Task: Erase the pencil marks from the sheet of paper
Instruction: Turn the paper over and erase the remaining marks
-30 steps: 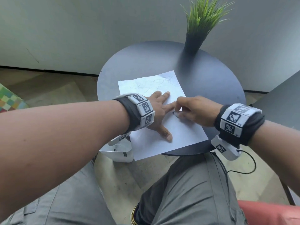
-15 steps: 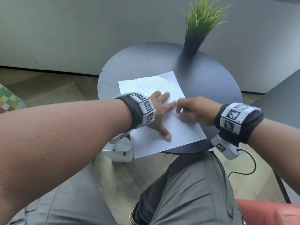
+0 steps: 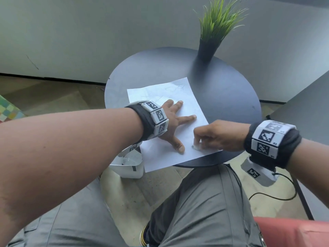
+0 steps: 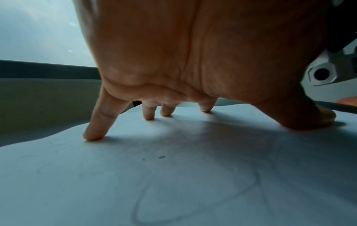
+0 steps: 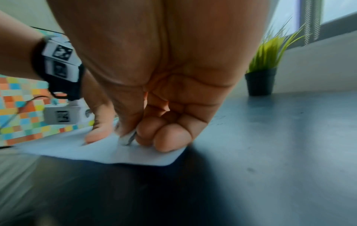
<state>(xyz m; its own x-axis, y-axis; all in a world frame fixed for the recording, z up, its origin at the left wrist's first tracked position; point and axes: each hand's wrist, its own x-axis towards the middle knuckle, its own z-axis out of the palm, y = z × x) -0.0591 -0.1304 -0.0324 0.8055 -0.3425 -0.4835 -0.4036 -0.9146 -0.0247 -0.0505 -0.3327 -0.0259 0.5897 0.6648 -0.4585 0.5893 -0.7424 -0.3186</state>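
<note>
- Sheet of paper (image 3: 165,111) lies flat on round dark table (image 3: 222,97), turned at an angle; near-left corner hangs past the table edge toward the person's lap.
- Faint pencil marks (image 3: 175,87) on far part of sheet; left wrist view shows more pale loops (image 4: 193,191) under the palm, plus a couple of small dark specks.
- Left hand (image 3: 171,122): grip fully spread, fingers straight & splayed, holds nothing, just pressing the sheet down at approx mid-sheet. Fingertips (image 4: 92,136) and thumb touch the paper, palm arched above it.
- Right hand (image 3: 219,135): at near-right corner of sheet, fingers curled tight, thumb & forefinger pinching a small whitish eraser (image 3: 195,147) w/ its tip down on the paper.
- Right wrist view: eraser (image 5: 126,139) pokes out betw. thumb and curled fingers, touching the sheet just inside the corner; that view is motion-blurred so eraser shape is unclear.
- The two hands are near, not touching; left thumb tip points at the eraser, small gap between.
- Both wrists carry black bands w/ black-and-white marker tiles.
- Potted grass plant (image 3: 211,38) in dark pot stands at far edge of table, well apart from the sheet.
- White container (image 3: 131,168) on floor beside table, under left wrist.
- Person seated, grey trousers in foreground; chequered multicolour surface at left edge of the head view.
</note>
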